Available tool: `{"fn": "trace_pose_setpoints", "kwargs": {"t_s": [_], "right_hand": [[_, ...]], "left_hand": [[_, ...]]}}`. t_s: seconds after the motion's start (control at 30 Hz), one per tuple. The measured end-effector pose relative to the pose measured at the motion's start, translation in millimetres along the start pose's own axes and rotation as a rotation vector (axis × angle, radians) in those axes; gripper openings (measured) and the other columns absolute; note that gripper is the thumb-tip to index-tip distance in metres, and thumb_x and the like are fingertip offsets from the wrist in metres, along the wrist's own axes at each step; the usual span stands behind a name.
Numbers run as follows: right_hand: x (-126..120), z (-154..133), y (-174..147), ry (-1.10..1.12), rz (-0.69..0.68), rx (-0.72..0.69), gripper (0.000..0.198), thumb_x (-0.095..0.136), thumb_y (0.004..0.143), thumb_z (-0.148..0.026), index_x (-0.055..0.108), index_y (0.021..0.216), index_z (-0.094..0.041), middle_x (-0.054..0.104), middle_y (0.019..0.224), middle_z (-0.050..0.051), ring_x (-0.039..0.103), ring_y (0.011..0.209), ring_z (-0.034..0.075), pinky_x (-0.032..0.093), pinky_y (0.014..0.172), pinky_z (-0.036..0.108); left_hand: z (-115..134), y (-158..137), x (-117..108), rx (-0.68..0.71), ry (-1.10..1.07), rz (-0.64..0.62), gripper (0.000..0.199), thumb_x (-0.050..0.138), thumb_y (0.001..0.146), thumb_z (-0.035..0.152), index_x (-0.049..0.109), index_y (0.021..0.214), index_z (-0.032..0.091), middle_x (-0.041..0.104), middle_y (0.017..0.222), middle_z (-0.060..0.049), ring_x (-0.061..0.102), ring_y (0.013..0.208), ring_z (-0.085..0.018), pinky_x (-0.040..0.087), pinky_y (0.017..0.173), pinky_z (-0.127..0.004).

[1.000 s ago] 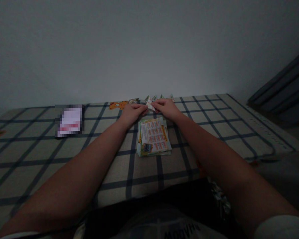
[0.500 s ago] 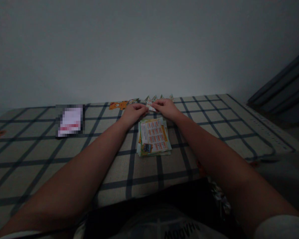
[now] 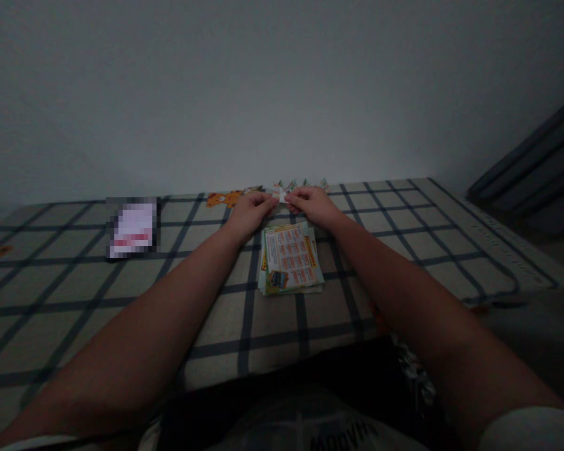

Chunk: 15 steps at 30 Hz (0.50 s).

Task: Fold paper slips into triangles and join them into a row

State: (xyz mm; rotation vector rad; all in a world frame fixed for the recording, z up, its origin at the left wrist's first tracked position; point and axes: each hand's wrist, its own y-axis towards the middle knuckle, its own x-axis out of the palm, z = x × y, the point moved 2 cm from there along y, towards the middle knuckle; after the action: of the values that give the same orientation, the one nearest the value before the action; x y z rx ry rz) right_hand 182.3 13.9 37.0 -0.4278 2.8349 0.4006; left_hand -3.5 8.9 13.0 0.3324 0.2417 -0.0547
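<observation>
Between my two hands is a small piece of folded printed paper, mostly white on the side I see. My left hand pinches its left end between thumb and fingers. At its right end, my right hand pinches it the same way. Just nearer to me lies a loose stack of printed paper sheets, with red and white blocks of print and a small picture on top. Behind my fingers, along the wall, stand several small folded paper pieces, partly hidden by my right hand.
A checked cloth covers the table, which meets a plain wall. Over to the left lies a blurred-out, phone-like object. An orange bear figure shows on the cloth left of my hands. Dark slatted panels rise at the right.
The paper between my fingers has tilted, from a printed side slanting down to a whiter, flatter strip. My hands have barely moved, and the stack lies as before.
</observation>
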Motion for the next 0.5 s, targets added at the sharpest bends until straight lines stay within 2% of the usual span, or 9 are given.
{"fn": "trace_pose_setpoints", "kwargs": {"t_s": [0.17,0.37,0.5], "right_hand": [[-0.1,-0.4,0.4,-0.061,-0.013,0.015,0.027,0.066,0.091,-0.028,0.060,0.067,-0.018,0.060,0.066,0.001,0.054,0.064,0.012,0.047,0.067,0.027],[0.2,2.5,0.5,-0.037,-0.049,-0.009,0.035,0.066,0.092,-0.044,0.062,0.069,-0.018,0.063,0.070,0.002,0.055,0.064,0.013,0.048,0.068,0.028],[1.4,2.3,0.8,-0.084,-0.045,-0.003,0.034,0.061,0.096,-0.037,0.058,0.068,-0.018,0.059,0.067,0.000,0.052,0.062,0.012,0.044,0.065,0.027]], "left_hand": [[1.0,-1.1,2.1,-0.037,-0.071,-0.060,0.033,0.071,0.077,0.048,0.062,0.065,0.019,0.054,0.060,0.000,0.044,0.054,-0.012,0.031,0.054,-0.028],[-2.3,2.8,-0.2,0.003,-0.086,-0.002,0.038,0.073,0.076,0.051,0.058,0.060,0.020,0.051,0.058,0.000,0.042,0.054,-0.012,0.031,0.054,-0.029],[-6.7,4.4,1.2,-0.031,-0.153,-0.018,0.037,0.075,0.075,0.051,0.059,0.061,0.020,0.052,0.058,0.000,0.043,0.054,-0.012,0.033,0.053,-0.028]]}}
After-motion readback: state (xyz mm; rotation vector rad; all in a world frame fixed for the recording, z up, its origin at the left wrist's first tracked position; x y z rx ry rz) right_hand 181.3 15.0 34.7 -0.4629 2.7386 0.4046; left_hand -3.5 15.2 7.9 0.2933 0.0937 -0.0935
